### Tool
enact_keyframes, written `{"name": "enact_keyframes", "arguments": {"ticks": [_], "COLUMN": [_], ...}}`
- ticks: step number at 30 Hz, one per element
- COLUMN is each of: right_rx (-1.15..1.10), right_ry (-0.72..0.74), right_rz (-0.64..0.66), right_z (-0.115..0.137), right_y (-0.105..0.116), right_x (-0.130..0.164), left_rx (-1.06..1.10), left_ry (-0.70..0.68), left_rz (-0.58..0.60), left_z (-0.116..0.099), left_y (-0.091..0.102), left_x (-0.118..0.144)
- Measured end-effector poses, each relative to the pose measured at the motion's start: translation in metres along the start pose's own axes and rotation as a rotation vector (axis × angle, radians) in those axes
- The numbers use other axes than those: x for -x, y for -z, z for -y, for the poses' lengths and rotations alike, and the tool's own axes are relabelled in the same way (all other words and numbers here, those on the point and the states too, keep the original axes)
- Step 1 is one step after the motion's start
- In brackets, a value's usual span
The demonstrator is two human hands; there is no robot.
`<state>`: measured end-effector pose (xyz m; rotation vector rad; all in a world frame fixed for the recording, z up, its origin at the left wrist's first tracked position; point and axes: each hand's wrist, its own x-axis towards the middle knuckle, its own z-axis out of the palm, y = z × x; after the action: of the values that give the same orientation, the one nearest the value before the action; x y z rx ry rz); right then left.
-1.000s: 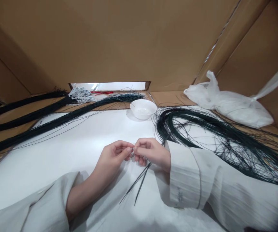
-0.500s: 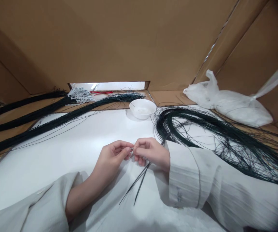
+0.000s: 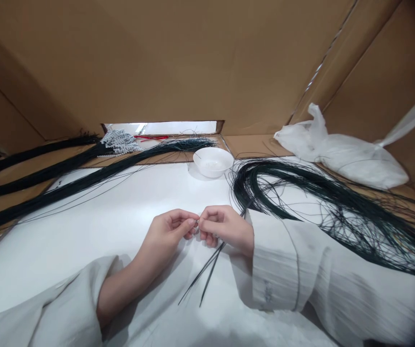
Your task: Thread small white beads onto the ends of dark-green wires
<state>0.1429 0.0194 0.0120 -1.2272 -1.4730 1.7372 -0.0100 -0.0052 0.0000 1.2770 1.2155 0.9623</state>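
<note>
- Nearest the camera, both forearms in white sleeves (image 3: 301,279) lie on the white counter (image 3: 95,231), angled inward so the hands meet at its middle.
- A few thin dark wires (image 3: 207,274) run from under the right hand toward the near edge, their loose ends fanning apart on the counter.
- The left hand (image 3: 169,231) rests on its outer edge, thumb and forefinger pressed together on something tiny at the meeting point; what it is, is too small to tell.
- The right hand (image 3: 225,227) faces it, knuckles up, its fingers pinching the top of the thin dark wires; the fingertips of the two hands touch.
- To the right, a large loose hank of dark wire (image 3: 330,202) curves over the counter and passes behind the right sleeve.
- Further back, a small white bowl (image 3: 213,161) stands near the counter's far edge; its contents look pale and cannot be made out.
- To the left, long straight wire bundles (image 3: 84,180) lie slantwise, with a cluster of small white beaded pieces (image 3: 121,142) beside them.
- At far right, a white plastic bag (image 3: 352,156), knotted, lies against the cardboard wall (image 3: 193,62); its contents are hidden.
</note>
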Motion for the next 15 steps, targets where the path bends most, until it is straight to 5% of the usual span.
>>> {"name": "enact_keyframes", "arguments": {"ticks": [15], "right_rx": [-0.005], "right_ry": [0.000], "right_rz": [-0.004], "right_z": [-0.0018], "right_y": [0.0009], "right_x": [-0.0017], "left_rx": [0.040], "left_ry": [0.013], "left_rz": [0.019], "left_z": [-0.0023], "left_y": [-0.0012], "left_x": [-0.0024]}}
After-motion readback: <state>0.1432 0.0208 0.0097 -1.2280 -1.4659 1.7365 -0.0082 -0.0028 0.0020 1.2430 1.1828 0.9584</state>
